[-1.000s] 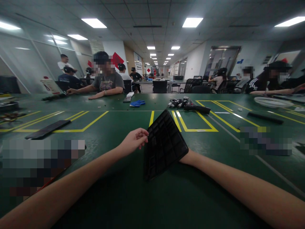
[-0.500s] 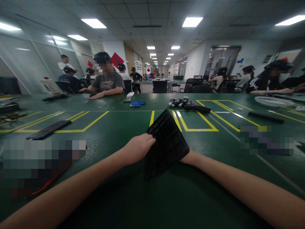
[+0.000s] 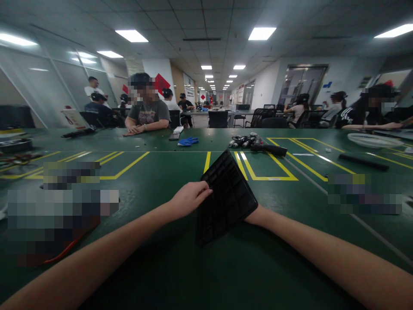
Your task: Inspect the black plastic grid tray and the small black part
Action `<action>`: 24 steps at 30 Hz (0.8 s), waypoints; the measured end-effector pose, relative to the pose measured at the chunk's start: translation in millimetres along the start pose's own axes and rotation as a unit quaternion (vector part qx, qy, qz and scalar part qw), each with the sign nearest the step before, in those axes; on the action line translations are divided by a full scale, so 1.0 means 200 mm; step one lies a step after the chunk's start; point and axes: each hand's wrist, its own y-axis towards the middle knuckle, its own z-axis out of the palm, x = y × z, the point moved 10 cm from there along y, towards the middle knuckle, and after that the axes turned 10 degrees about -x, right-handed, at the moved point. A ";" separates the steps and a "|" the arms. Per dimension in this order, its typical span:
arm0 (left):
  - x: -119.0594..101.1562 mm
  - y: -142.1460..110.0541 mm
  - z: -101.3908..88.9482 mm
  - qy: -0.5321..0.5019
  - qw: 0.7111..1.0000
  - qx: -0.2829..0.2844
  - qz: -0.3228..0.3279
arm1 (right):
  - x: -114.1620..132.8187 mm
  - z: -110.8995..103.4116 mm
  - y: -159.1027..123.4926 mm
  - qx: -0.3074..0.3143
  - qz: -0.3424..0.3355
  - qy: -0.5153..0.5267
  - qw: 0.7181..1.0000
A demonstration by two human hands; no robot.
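Observation:
A black compartment tray [image 3: 227, 193] is held tilted above the green table, its divided face turned toward me. My right hand [image 3: 254, 215] supports it from behind at the right edge, with most of the fingers hidden by the tray. At the tray's left side, my left hand [image 3: 190, 198] has its fingertips drawn together in a pinch against the compartments. Whatever may be between those fingertips is too dark and small to make out.
Beyond the tray lie a blue glove [image 3: 188, 141] and a cluster of dark cylindrical parts with cables [image 3: 244, 141]. A black bar [image 3: 363, 162] rests at right. Blurred-out items flank my arms. A person [image 3: 146, 107] sits across the green table [image 3: 155, 275].
My left fingers have shifted slightly on the tray, while the tray keeps almost the same tilt. The person opposite has brought both hands together. The whole view has moved a little.

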 end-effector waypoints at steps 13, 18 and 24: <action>0.27 -0.03 0.12 -0.426 0.851 -0.001 -0.307 | 0.03 0.00 -0.01 -0.014 -0.045 -0.027 0.999; 0.15 0.00 0.07 -0.208 0.971 0.025 -0.111 | 0.05 -0.02 0.00 -0.024 -0.045 -0.004 0.999; 0.06 0.00 0.03 -0.076 0.997 0.002 0.011 | 0.04 -0.02 0.00 -0.023 -0.042 0.007 0.999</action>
